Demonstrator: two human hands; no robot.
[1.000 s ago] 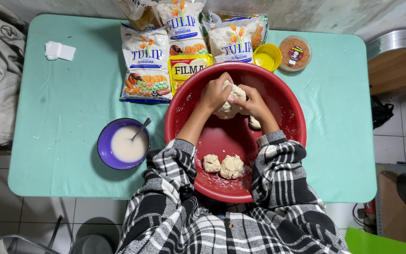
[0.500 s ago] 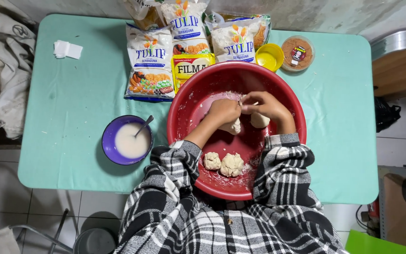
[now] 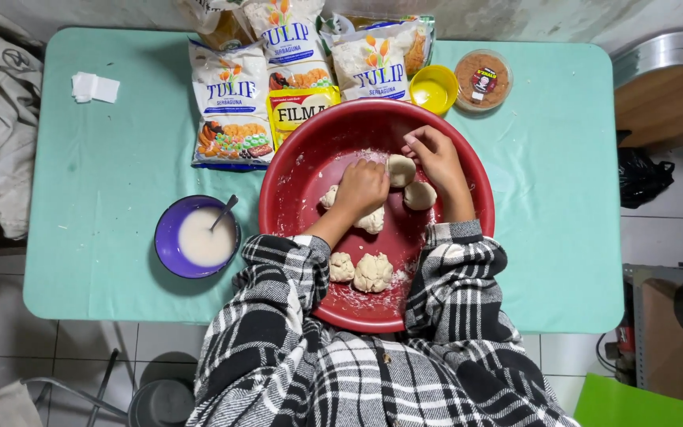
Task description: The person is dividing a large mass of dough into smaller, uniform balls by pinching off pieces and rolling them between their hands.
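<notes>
A big red plastic basin (image 3: 302, 170) stands on the mint-green table (image 3: 104, 198) in front of me. My left hand (image 3: 361, 187) is closed on a lump of pale dough (image 3: 371, 221) and presses it onto the basin floor. My right hand (image 3: 435, 154) rests open beside it, fingers touching a rounded dough ball (image 3: 401, 169). Another ball (image 3: 420, 195) lies just below that hand. Two rougher dough pieces (image 3: 361, 271) sit near the basin's near rim, between my checked sleeves.
A purple bowl (image 3: 169, 245) of white liquid with a spoon stands left of the basin. Flour bags (image 3: 231, 107), a yellow packet (image 3: 300, 107), a small yellow cup (image 3: 433, 87) and a lidded brown tub (image 3: 482, 79) line the far edge. Folded white paper (image 3: 95, 87) lies far left.
Both hands came down from the far side of the basin. They held one lump together; now the left presses dough on the floor and the right has opened beside a ball.
</notes>
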